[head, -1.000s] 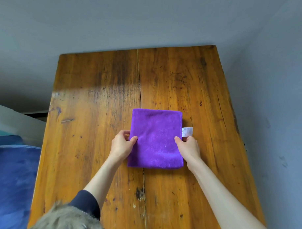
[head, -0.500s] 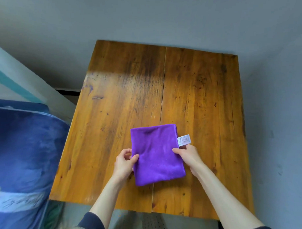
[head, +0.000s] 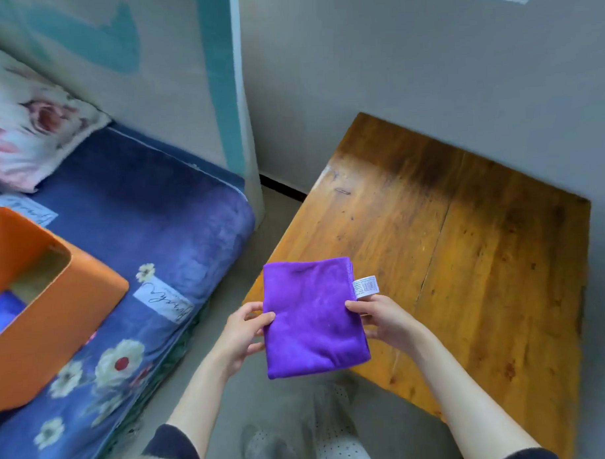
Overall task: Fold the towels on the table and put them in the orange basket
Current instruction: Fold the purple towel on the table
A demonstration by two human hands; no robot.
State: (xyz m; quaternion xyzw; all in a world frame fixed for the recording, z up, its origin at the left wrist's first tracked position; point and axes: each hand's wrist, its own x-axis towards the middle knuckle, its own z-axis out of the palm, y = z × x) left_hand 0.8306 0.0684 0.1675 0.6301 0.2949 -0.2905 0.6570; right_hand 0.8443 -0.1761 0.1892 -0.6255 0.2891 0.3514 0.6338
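We hold the folded purple microfibre towel (head: 311,315) at lower centre, left hand (head: 241,331) and right hand (head: 383,317) each pinching a side edge. It looks light and floppy (support both sides). The orange plastic basket (head: 57,306) sits far left.

Blue floral blanket (head: 130,256) over a bed (left), with a rose-patterned pillow (head: 26,132) at its head.

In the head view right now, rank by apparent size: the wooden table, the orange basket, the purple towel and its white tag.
1. wooden table
2. orange basket, cut off by the frame edge and nearer the camera, so its place is unsure
3. purple towel
4. white tag
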